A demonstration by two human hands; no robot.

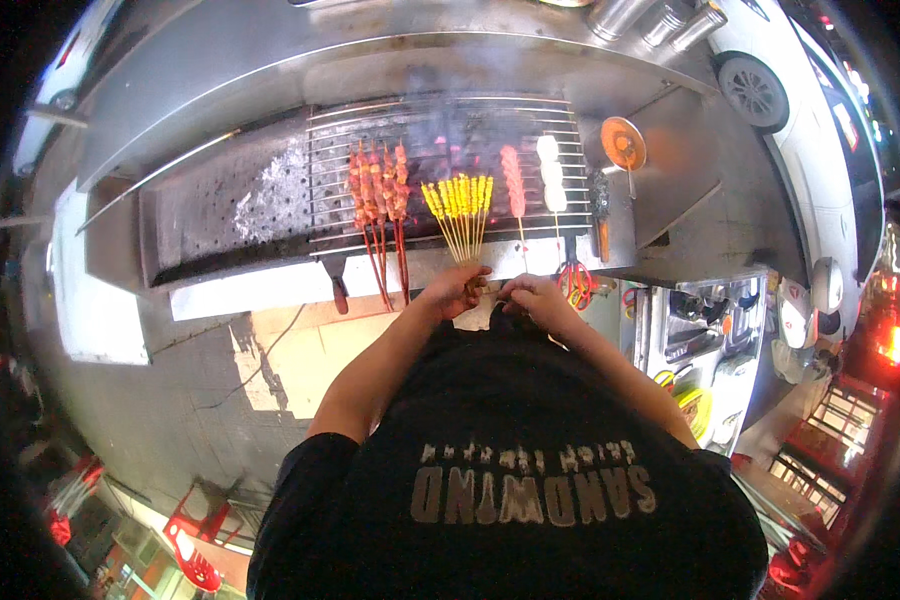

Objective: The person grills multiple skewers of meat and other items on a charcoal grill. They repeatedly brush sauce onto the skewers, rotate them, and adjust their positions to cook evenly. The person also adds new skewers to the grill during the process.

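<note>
My left hand [457, 290] is closed round the stick ends of a fanned bundle of yellow skewers [458, 198], whose food ends lie over the grill grate [330, 205]. Close beside it, my right hand [536, 302] is at the grill's front edge by my shirt, its fingers pinched together. Whatever they may hold is hidden. Several reddish-brown meat skewers [378, 185] rest on the grate to the left. On the right lie a pink skewer [513, 180] and a skewer of white pieces [551, 172].
Red-handled scissors [576, 286] lie right of my right hand. A wooden-handled brush [602, 235] and a bowl of orange-red sauce [623, 140] sit at the grill's right end. Metal canisters [660, 22] stand on the far ledge. A cart with trays [705, 325] is at right.
</note>
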